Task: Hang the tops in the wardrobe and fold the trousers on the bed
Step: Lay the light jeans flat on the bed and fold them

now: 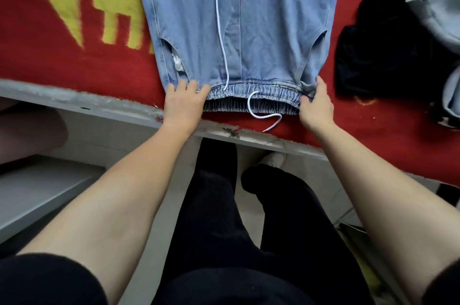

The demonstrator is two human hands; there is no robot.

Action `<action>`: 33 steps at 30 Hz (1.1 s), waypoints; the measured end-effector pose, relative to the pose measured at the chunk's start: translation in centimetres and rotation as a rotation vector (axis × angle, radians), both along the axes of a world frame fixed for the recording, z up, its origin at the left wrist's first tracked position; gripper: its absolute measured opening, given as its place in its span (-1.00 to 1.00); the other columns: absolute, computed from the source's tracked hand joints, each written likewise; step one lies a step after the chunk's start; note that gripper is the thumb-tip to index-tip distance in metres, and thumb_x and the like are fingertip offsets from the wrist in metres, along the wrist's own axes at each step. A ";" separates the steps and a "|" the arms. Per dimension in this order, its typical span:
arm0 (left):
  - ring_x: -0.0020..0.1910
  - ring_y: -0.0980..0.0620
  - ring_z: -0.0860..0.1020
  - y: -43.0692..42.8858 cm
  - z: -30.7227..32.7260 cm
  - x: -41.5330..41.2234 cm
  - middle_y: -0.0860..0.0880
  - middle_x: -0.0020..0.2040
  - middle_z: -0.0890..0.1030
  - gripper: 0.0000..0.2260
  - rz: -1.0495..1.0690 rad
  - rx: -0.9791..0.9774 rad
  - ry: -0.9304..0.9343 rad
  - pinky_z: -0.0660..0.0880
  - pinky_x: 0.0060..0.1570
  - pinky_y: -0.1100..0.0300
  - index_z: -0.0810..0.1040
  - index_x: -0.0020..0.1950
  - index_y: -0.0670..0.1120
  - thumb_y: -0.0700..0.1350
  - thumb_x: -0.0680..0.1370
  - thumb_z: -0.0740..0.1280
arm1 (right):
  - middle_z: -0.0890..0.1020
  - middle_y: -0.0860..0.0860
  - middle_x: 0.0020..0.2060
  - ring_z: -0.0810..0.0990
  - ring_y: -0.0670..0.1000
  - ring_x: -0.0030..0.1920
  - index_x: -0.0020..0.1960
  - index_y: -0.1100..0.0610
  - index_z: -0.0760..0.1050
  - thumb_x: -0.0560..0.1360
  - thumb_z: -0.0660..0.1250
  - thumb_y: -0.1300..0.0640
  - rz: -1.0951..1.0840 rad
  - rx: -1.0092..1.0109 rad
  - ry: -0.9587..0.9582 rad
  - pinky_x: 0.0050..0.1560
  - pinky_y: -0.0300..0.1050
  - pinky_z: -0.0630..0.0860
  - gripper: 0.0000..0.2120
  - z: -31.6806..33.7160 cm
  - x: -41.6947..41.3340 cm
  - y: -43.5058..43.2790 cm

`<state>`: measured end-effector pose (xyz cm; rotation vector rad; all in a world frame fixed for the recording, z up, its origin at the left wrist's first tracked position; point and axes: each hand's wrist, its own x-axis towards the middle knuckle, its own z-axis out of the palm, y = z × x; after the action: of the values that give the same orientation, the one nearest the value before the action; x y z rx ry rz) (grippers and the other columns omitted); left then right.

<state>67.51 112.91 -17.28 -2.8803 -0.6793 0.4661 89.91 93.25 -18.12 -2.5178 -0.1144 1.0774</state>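
The trousers (261,18) are lying flat at the near edge of the bed (62,65), the left hand (183,104) pressing slightly spread fingers on the waistband's left corner, the right hand (317,106) pinching its right corner; an uneven tug is risking skewing the legs before folding

We wear a black top whose short sleeves, the left sleeve (49,279) and the right sleeve (443,282), end high on the arms and leave our forearms (124,192) bare, with loose black trousers (214,217) below and a pale shoe (273,159) on one foot.
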 end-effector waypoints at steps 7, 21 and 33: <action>-0.19 -0.16 0.52 -3.1 -1.3 -2.9 -0.13 -0.18 0.56 -0.63 0.153 -0.105 0.134 0.39 -0.23 0.04 0.50 0.11 -0.13 -0.32 0.33 0.41 | 0.56 0.18 0.23 0.52 0.25 0.22 0.47 -0.02 0.15 0.46 0.33 0.09 -0.071 -0.065 0.111 0.16 -0.02 0.42 -0.36 -0.2 -2.3 -1.6; 0.27 -0.26 0.41 -4.8 -0.9 1.5 -0.25 0.33 0.43 -0.60 0.218 -0.347 -0.213 0.38 0.10 -0.11 0.47 0.30 -0.16 -0.07 0.50 0.16 | 0.35 0.19 0.41 0.40 0.18 0.38 0.52 0.10 0.24 0.61 0.16 0.03 -0.220 -0.035 -0.127 0.32 -0.06 0.29 -0.50 1.0 0.9 0.8; 0.50 -0.27 0.18 -7.3 -0.9 7.2 -0.26 0.48 0.27 -0.60 0.324 -0.438 0.047 0.19 0.38 -0.22 0.46 0.32 -0.08 -0.04 0.50 0.29 | 0.55 0.12 0.28 0.52 0.16 0.30 0.33 0.15 0.44 0.39 0.31 0.07 -0.029 -0.282 -0.013 0.22 -0.09 0.45 -0.48 -0.4 8.6 2.9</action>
<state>74.74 105.62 -18.20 -3.1474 -1.1756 0.8127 98.49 96.18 -18.47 -2.7651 0.0755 1.1352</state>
